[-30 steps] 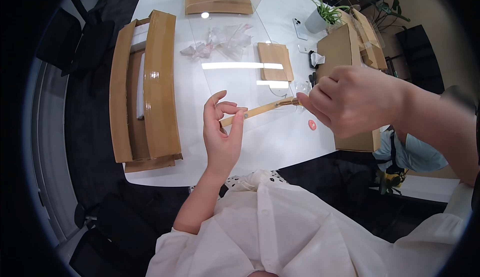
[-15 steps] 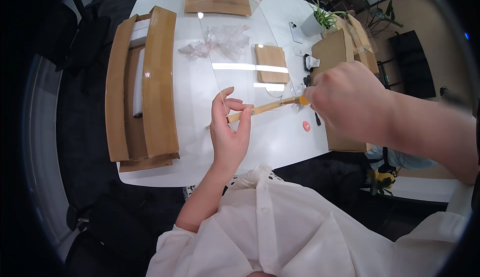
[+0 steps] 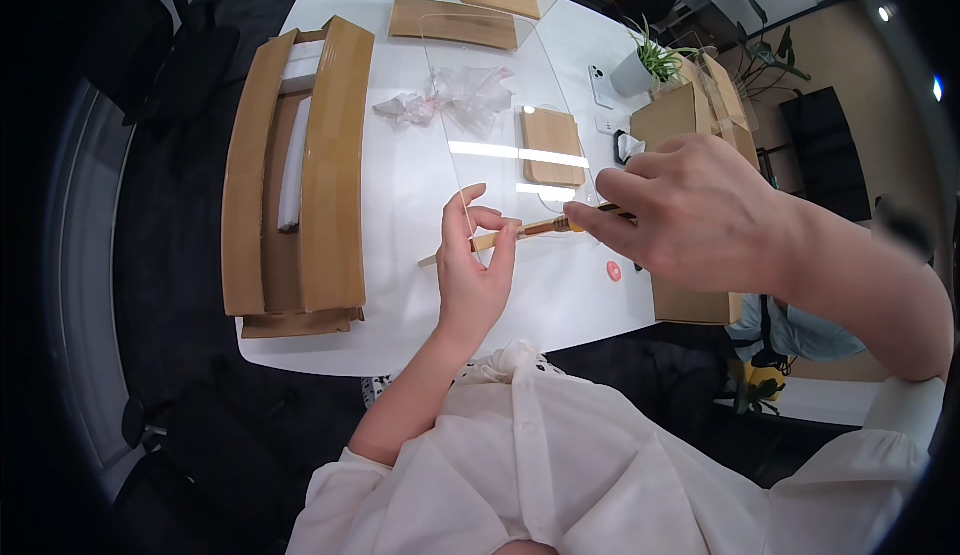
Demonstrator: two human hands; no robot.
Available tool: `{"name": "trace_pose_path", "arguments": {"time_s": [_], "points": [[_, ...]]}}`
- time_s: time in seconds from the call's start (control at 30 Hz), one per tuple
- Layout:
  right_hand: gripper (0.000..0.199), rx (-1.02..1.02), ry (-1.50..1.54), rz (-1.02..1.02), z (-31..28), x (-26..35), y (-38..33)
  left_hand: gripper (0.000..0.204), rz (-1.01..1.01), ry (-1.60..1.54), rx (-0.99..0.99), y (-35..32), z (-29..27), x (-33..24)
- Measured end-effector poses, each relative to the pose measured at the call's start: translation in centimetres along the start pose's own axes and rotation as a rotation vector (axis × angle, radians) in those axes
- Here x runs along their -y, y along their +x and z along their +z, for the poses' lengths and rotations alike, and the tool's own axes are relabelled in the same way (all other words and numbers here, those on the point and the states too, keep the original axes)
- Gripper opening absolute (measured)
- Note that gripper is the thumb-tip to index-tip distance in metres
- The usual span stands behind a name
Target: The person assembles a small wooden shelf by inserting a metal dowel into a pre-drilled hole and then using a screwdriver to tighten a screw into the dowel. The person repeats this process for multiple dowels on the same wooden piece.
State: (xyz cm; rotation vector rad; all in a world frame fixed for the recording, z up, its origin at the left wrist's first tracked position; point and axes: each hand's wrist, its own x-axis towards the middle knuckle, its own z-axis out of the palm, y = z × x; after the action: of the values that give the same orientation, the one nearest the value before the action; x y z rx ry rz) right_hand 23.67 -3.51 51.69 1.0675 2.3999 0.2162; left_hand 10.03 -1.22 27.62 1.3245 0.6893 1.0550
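My left hand (image 3: 468, 280) pinches a narrow light-wood strip (image 3: 487, 243) between thumb and fingers, at the near edge of a large clear plastic panel (image 3: 500, 150). The panel stretches away over the table and carries bright reflections. Closed around a yellow-and-black handle, my right hand (image 3: 690, 210) holds what looks like a screwdriver (image 3: 575, 224). Its shaft points left along the strip, toward my left fingertips. Whether its tip sits in a screw is too small to tell. My right fingers hide part of the handle.
On the white table (image 3: 400, 305) lie a long open carton (image 3: 335, 175) at left, crumpled plastic wrap (image 3: 470, 98), wooden boards (image 3: 552, 140) and a red ring-shaped piece (image 3: 613, 271). A potted plant (image 3: 632, 75) and another carton (image 3: 668, 110) stand at right.
My right hand has turned its grip on the screwdriver, and its fingers now reach further left over the handle. My left hand keeps its pinch. The whole view has shifted slightly.
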Motion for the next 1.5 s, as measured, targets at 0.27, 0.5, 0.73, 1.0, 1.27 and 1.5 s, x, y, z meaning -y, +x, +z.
{"name": "trace_pose_path", "arguments": {"time_s": [0.27, 0.5, 0.73, 1.0, 1.27, 1.5], "points": [[0.032, -0.055, 0.023, -0.006, 0.6, 0.0, -0.2, 0.046, -0.040, -0.033, 0.002, -0.1, 0.2, 0.0], [0.028, -0.062, -0.077, -0.122, 0.7, -0.1, 0.2, 0.046, -0.052, -0.044, 0.014, -0.2, 0.0, -0.1], [0.021, 0.108, -0.049, -0.186, -0.3, 0.3, 1.3, 0.047, -0.051, -0.062, 0.006, -0.2, 0.1, -0.2], [0.024, 0.210, 0.176, 0.062, -1.8, 1.3, 2.5, 0.047, -0.036, -0.058, 0.000, 0.0, 0.2, -0.3], [0.025, 0.355, 0.325, 0.324, -1.8, 1.3, 3.3, 0.044, -0.027, -0.031, -0.036, 0.3, 0.3, -0.5], [0.024, 0.034, 0.449, 0.539, -1.9, 0.6, -1.6, 0.047, -0.026, -0.011, -0.020, -0.4, 0.7, 0.4]]}}
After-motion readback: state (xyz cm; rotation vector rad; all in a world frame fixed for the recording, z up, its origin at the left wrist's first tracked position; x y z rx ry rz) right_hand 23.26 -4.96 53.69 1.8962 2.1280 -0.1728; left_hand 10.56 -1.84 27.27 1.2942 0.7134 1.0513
